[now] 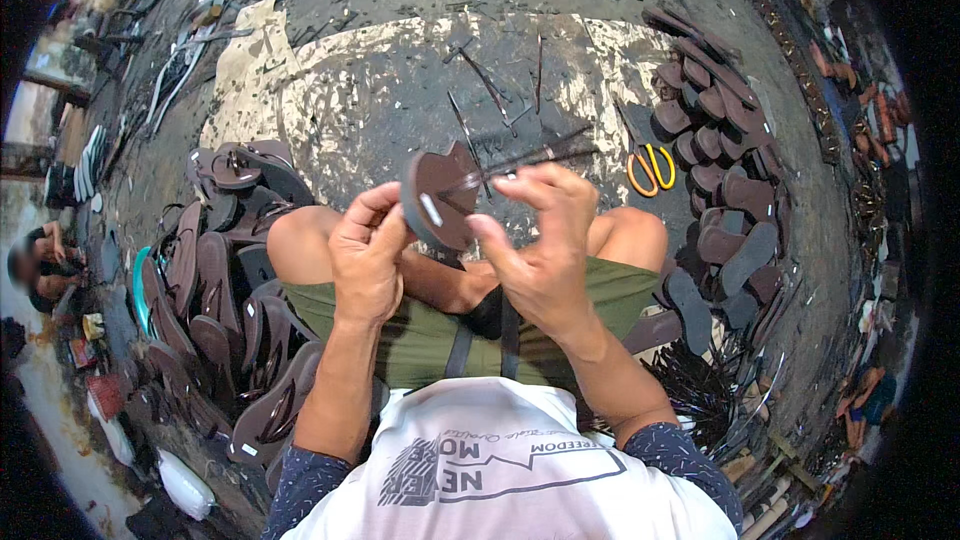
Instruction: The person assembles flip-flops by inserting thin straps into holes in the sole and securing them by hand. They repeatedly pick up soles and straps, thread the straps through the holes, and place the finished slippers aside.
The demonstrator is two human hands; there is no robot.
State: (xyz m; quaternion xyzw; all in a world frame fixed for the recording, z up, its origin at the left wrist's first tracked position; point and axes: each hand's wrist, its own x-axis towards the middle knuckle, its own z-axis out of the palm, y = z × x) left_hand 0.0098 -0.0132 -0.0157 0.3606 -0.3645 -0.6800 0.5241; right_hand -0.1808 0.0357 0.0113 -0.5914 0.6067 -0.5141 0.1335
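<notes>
My left hand (370, 250) is closed on the edge of a brown flip-flop sole (437, 210), tilted up in front of my lap. The sole has a dark rim and a small white mark. From it a thin dark strap (540, 153) runs out to the right, blurred by motion. My right hand (545, 250) is beside the sole, with thumb and forefinger apart. Its fingertips are close to the strap; whether they touch it is hard to make out. Several dark strap strips (480, 75) lie on the mat beyond my hands.
Scissors with orange and yellow handles (650, 168) lie on the worn mat (345, 70). Strapped flip-flops (213, 275) are heaped at my left, and stacked brown soles (745, 190) line my right. A bundle of black straps (705, 390) lies near my right elbow. People sit at both sides.
</notes>
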